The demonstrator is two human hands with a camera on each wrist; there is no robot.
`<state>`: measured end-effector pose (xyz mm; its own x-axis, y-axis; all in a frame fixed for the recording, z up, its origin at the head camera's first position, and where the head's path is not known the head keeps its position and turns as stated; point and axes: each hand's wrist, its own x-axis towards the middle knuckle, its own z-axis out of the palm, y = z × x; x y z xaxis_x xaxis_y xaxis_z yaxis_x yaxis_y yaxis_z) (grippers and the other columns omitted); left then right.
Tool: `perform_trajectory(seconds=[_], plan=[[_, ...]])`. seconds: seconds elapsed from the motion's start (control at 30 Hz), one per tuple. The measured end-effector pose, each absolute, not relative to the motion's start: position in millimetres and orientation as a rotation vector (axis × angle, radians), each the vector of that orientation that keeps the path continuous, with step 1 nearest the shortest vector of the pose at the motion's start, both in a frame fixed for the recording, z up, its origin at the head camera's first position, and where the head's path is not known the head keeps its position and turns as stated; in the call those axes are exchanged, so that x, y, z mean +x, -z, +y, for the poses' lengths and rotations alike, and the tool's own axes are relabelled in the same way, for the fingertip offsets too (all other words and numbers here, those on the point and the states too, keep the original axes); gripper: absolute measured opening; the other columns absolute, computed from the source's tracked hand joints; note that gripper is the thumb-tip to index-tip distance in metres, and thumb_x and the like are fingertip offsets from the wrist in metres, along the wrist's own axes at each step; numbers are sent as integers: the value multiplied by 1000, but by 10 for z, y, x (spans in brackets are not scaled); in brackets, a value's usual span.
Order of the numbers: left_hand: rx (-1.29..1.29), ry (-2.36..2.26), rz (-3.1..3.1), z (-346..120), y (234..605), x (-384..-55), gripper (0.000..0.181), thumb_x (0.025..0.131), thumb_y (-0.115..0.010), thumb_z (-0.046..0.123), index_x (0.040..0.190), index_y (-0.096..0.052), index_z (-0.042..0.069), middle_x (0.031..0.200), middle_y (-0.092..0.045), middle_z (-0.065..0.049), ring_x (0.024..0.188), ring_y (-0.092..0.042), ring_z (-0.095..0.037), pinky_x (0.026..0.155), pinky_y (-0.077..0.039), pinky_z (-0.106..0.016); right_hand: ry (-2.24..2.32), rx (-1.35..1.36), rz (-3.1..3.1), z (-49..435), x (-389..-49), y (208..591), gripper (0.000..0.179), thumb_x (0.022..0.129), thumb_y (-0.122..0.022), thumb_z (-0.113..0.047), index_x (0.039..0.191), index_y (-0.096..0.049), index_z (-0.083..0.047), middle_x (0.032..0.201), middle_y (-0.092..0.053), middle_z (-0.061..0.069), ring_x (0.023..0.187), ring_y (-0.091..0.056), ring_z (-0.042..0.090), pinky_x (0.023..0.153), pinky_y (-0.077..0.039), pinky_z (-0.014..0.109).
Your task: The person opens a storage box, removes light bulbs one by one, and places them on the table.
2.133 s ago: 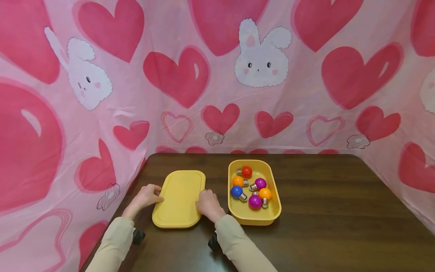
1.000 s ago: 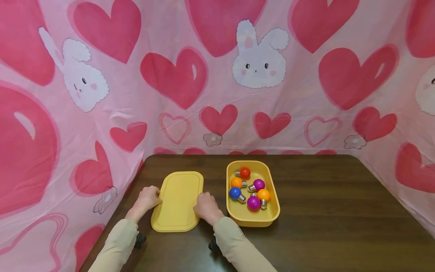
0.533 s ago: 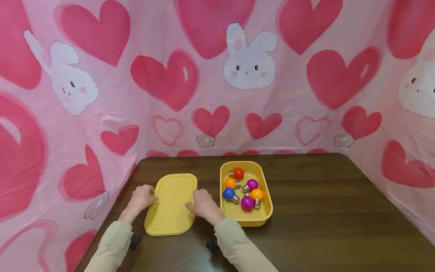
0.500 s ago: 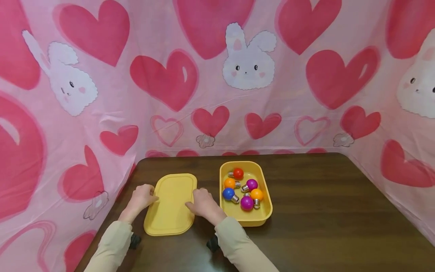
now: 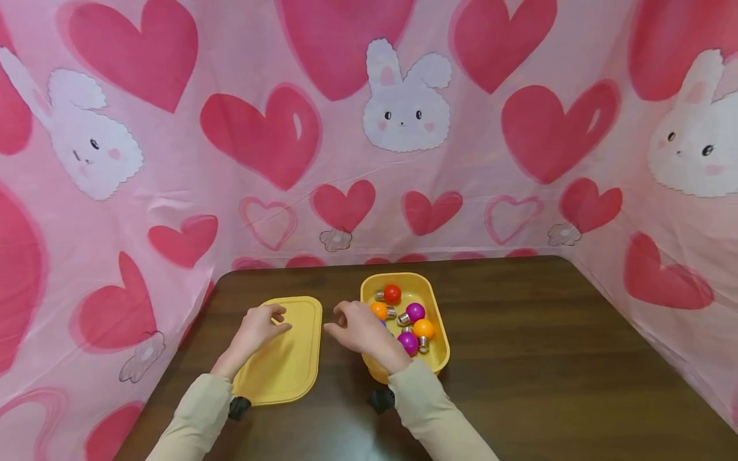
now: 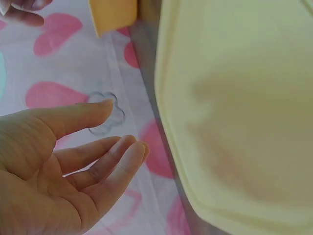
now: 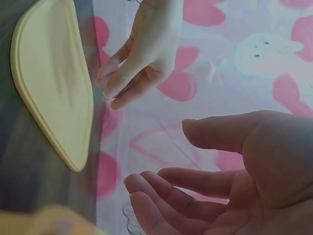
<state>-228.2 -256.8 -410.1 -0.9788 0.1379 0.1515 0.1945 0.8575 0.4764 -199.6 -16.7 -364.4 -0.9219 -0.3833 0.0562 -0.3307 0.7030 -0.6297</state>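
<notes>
A flat yellow lid (image 5: 288, 358) with rounded corners lies on the dark wooden table. Above its left part hovers my left hand (image 5: 256, 330), thumb and fingers parted with nothing between them; the left wrist view shows the fingers (image 6: 105, 171) relaxed over the lid (image 6: 244, 117). My right hand (image 5: 363, 330) is raised between the lid and a yellow box (image 5: 442, 339), its wrist overlapping the box's left side in the head view. That hand is also free, its fingers (image 7: 190, 196) loosely bent in the right wrist view. Colored light bulbs, among them a red bulb (image 5: 392, 294), lie inside the box.
Also in the box are orange (image 5: 423, 328) and purple bulbs (image 5: 415, 312); a blue one is mostly hidden behind my right hand. The table (image 5: 519, 358) extends to the right of the box. A pink cloth (image 5: 346, 153) with hearts and rabbits hangs behind and at both sides.
Both hands have let go of the lid's side edges and lifted; the left has come in over the lid, the right has shifted toward the box. The head view has turned slightly right.
</notes>
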Motion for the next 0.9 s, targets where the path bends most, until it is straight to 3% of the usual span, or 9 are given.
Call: perform_trajectory(seconds=[0.2,0.43,0.63,0.73,0.9], plan=[[-361,769,-2858,-2335,4051,-2302,35,82,-77,9,109,-68,-11,94,-74,-21,80,-74,-30,76,-60,-43,1049,-582,2847,46,-2029,3606,41,91,-70,-29,120,-65,-1,99,-68,13,84,-59,19,80,-59,33],[-430,824,-2806,-2009,4011,-2304,38,82,-78,10,113,-68,-8,99,-73,-21,87,-73,-33,79,-61,-44,970,-530,2887,346,-2136,3617,43,92,-69,-27,125,-63,1,111,-68,17,99,-64,27,94,-57,43],[-449,911,-2794,-1821,4017,-2290,43,84,-77,12,120,-65,-6,111,-70,-23,96,-70,-35,83,-61,-44,960,-469,2871,501,-2197,3661,44,92,-69,-27,129,-62,-4,117,-68,15,105,-64,28,96,-57,44],[-468,938,-2786,-1728,4032,-2277,44,84,-78,13,122,-65,-4,112,-70,-21,99,-69,-35,84,-61,-44,932,-472,2871,568,-2219,3695,42,92,-68,-27,127,-64,-4,117,-68,15,103,-63,27,96,-56,44],[-523,941,-2754,-1586,4061,-2218,46,83,-79,15,123,-65,-3,110,-70,-19,98,-69,-32,85,-60,-43,836,-529,2900,687,-2268,3769,34,91,-71,-24,114,-67,1,102,-68,14,89,-58,23,91,-56,42]])
